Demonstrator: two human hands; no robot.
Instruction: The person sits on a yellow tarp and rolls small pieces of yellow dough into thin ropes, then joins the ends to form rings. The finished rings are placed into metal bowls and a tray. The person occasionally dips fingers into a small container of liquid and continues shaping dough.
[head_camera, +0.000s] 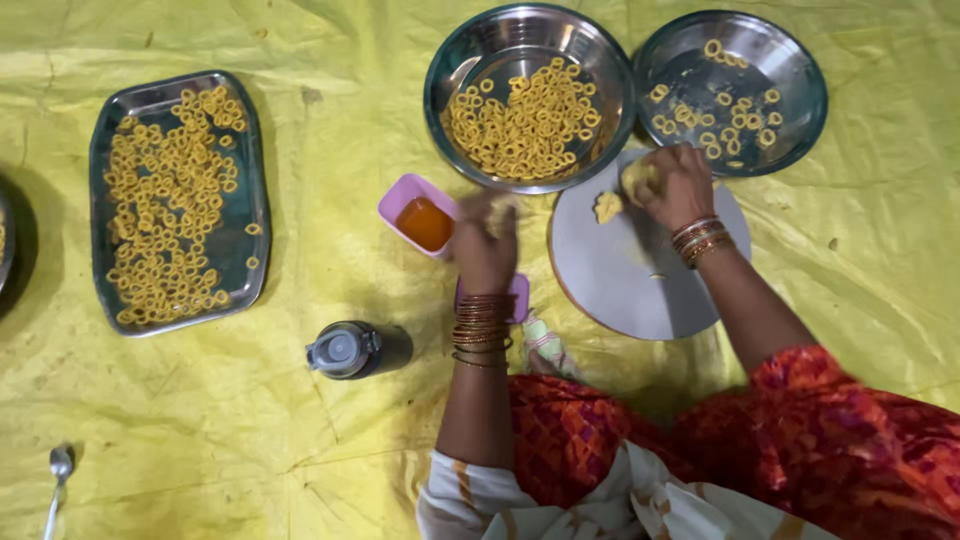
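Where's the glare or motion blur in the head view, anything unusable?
Head view: the left hand is motion-blurred near the pink tub; the right hand on the dough lump is softer but readable. Bright specular glare on the rim of the big steel bowl, milder on the second bowl. Tray and yellow sheet are evenly lit and sharp.

Yellow sheet (300, 450) on the floor, dishes spread over it.
Rectangular tray (100, 200) at 9 o'clock; steel bowl (445, 60) and plate (805, 80) at 12–1; round board (620, 290) centre; pink box (400, 195), dark bottle (350, 350), spoon (58, 470) at 7.
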